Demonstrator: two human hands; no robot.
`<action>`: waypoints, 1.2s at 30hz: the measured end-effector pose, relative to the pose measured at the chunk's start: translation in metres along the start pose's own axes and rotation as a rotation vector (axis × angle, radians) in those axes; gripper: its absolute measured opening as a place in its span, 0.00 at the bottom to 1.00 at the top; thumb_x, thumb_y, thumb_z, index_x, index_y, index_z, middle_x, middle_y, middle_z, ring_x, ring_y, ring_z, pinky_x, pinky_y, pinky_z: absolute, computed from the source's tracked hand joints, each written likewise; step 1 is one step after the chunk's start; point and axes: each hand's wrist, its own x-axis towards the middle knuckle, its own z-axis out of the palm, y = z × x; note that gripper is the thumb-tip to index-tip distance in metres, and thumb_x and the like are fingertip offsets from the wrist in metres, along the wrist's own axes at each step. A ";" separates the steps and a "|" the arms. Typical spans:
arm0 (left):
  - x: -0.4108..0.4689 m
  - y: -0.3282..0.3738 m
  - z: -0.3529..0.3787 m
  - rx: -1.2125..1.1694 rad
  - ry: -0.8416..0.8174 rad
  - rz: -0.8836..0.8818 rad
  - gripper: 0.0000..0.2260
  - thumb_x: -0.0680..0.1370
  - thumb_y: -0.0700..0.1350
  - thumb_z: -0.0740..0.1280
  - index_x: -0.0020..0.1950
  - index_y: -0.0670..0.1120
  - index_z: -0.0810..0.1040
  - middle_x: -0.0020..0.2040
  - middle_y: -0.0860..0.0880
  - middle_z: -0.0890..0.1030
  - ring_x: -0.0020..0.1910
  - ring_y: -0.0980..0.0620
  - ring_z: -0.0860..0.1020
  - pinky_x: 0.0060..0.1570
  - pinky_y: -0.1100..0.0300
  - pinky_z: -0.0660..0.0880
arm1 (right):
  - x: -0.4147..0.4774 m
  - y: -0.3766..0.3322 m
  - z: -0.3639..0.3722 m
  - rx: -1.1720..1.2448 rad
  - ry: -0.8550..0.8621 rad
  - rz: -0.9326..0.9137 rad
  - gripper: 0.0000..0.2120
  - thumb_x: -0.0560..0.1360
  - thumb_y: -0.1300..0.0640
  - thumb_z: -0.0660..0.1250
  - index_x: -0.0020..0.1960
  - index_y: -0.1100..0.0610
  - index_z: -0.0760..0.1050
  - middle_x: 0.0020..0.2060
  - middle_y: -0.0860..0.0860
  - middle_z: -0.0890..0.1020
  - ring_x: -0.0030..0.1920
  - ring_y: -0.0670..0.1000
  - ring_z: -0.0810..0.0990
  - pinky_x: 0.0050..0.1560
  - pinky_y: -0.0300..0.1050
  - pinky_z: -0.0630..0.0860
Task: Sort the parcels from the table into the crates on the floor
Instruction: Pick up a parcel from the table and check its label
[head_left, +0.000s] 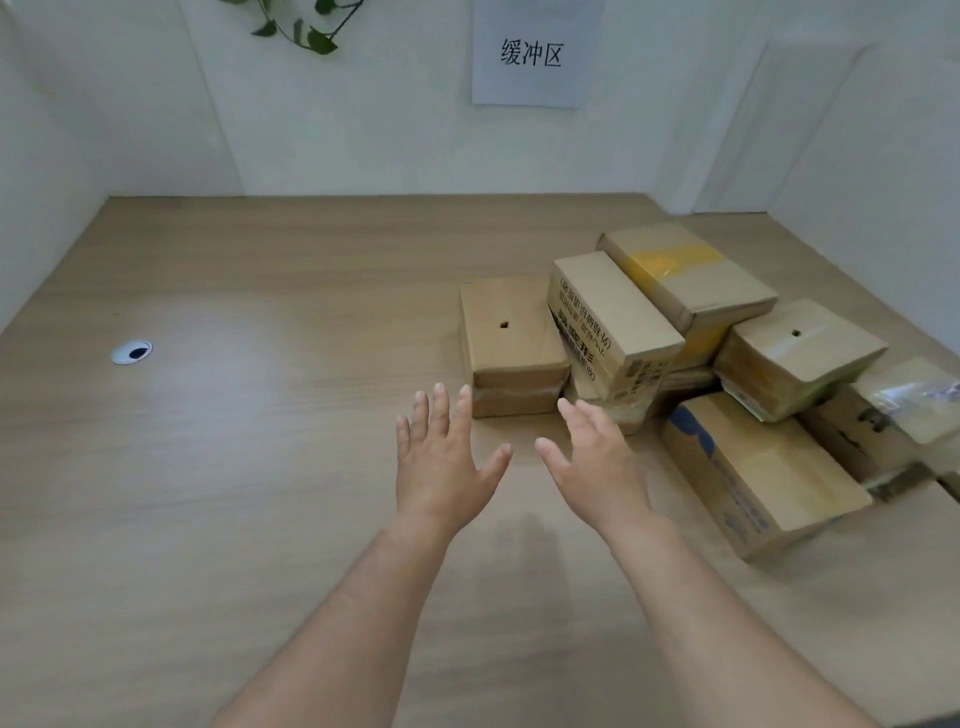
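Note:
Several cardboard parcels lie heaped on the right side of the wooden table (234, 467). Nearest me at the heap's left is a plain box with a small hole (506, 332). A printed box (613, 322) leans on it, and behind that lies a box with yellow tape (680, 270). A blue-printed box (753, 478) sits at the front right. My left hand (441, 457) and my right hand (597, 462) are both held out flat with fingers apart, just in front of the plain box, holding nothing. No crates are in view.
White partition walls close the table on three sides. A paper sign (535, 52) hangs on the back wall and plant leaves (301, 26) hang at the top. A white cable grommet (132, 352) sits in the tabletop at the left.

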 end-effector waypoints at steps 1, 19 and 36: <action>0.011 0.001 0.002 -0.012 -0.015 -0.006 0.36 0.78 0.64 0.54 0.79 0.51 0.43 0.80 0.47 0.42 0.77 0.47 0.38 0.73 0.50 0.36 | 0.012 0.002 0.001 0.005 -0.014 0.000 0.28 0.79 0.47 0.61 0.76 0.55 0.59 0.74 0.54 0.61 0.74 0.52 0.58 0.70 0.46 0.59; 0.144 0.003 0.019 -0.542 -0.249 -0.291 0.32 0.80 0.50 0.62 0.79 0.45 0.50 0.76 0.47 0.62 0.74 0.49 0.63 0.67 0.62 0.61 | 0.150 -0.001 0.027 0.020 -0.194 0.106 0.34 0.80 0.48 0.57 0.78 0.60 0.46 0.76 0.59 0.53 0.76 0.57 0.52 0.73 0.51 0.53; 0.015 -0.045 -0.026 -0.572 -0.361 -0.432 0.17 0.81 0.51 0.59 0.69 0.50 0.70 0.61 0.46 0.77 0.58 0.44 0.77 0.57 0.45 0.77 | 0.046 -0.017 0.031 0.255 -0.385 0.253 0.21 0.76 0.46 0.64 0.63 0.58 0.72 0.61 0.56 0.78 0.60 0.58 0.75 0.61 0.52 0.72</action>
